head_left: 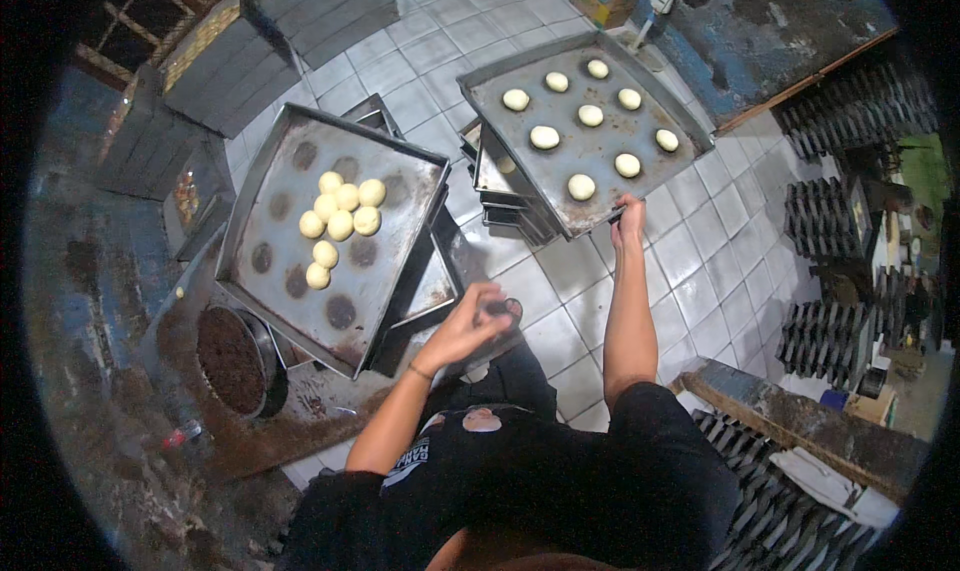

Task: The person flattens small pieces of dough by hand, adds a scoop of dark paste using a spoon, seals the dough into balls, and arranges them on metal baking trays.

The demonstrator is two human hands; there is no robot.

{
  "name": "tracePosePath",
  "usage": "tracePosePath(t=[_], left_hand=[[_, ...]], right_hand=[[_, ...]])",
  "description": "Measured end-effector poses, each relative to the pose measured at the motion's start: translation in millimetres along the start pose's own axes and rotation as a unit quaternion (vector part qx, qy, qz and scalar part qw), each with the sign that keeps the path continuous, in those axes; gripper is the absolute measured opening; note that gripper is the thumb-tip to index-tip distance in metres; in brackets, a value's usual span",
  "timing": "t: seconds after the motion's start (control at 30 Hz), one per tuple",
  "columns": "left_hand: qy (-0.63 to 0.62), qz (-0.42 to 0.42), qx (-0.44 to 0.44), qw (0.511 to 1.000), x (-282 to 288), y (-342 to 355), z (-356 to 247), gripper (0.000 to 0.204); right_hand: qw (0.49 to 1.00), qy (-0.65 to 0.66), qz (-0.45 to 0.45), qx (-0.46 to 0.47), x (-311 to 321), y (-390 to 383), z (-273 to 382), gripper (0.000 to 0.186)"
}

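Closest to the lens, your black shirt (570,491) fills the bottom. Ahead, right of centre, the right tray (590,146) sits over a stack of trays (512,211), carrying nine spaced dough balls (627,165). It looks like stiff sheet metal, fairly weighty and perhaps greasy, so the raised rim should give you the surest hold. Those balls look soft and easily dented; cup them lightly from the sides. Your right hand (628,219) is clamped on the near rim, that arm reaching nearly straight. Your left hand (467,323) hangs near the left tray (265,186), elbow bent, fingers half curled, thumb apart from them, with nothing visible in its grasp.
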State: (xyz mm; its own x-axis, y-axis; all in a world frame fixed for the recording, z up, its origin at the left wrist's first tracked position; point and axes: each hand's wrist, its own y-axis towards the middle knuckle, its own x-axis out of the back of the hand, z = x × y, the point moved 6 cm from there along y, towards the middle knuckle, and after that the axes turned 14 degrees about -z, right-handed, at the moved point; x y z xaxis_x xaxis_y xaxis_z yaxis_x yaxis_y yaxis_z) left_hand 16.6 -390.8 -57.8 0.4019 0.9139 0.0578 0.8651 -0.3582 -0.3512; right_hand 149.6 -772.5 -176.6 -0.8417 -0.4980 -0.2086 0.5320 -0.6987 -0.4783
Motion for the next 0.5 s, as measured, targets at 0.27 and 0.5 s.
tracePosePath(t=[0.27,0.5], left_hand=[[-0.04,-0.1,0.134,0.985,-1.5,-36.9,38.2,0.058],[-0.057,-0.087,0.147,0.984,-7.6,-34.2,32.0,0.056]], right_hand=[[0.997,-0.06,-0.038,-0.015,8.5,124.4,-124.0,0.045],[0.86,-0.494,-0.002,0.124,32.5,187.6,-131.7,0.065]])
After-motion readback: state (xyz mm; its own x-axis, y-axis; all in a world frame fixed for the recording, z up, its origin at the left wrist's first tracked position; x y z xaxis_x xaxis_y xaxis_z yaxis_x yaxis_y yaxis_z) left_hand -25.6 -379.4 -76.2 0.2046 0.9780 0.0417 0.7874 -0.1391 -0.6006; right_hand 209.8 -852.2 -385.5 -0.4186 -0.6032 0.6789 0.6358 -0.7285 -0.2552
